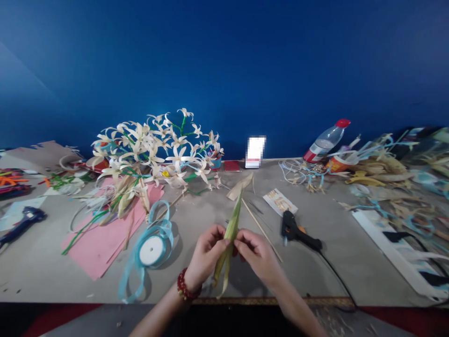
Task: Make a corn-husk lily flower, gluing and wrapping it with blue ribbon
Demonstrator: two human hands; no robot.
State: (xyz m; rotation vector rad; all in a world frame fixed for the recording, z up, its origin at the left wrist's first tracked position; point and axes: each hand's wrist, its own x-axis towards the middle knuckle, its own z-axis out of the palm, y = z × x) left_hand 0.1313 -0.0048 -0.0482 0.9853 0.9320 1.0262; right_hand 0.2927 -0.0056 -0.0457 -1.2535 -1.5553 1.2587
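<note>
A long green-and-cream corn husk [233,229] is held upright over the front of the table, its narrow tip pointing away and its loose lower ends hanging toward me. My left hand [213,245], with a red bead bracelet at the wrist, pinches the husk from the left. From the right, my right hand [255,250] grips the same husk between thumb and fingers. Just beyond the tip lies a dry husk piece [234,193]. To the right of my hands rests a thin wooden stick [261,227].
A black glue gun [300,231] with its cord lies on the right, near a white power strip [389,248]. Blue ribbon on a spool [152,250] and pink paper [94,248] are left. Husk flowers [157,145] stand behind. A plastic bottle [326,140] leans at back right.
</note>
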